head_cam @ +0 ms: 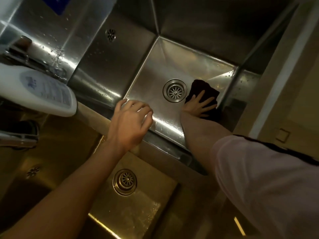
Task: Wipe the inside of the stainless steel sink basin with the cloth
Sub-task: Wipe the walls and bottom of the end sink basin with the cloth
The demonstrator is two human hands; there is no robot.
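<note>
Dark cloth [203, 89] under right hand [200, 105] (fingers spread), beside drain [174, 90]; basin corner close

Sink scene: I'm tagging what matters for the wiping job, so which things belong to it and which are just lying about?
In the job:
- sink basin
- dark cloth
- right hand, pressing the cloth flat beside the drain
- left hand, resting on the basin's edge

Lying about:
- white bottle
- second basin
</note>
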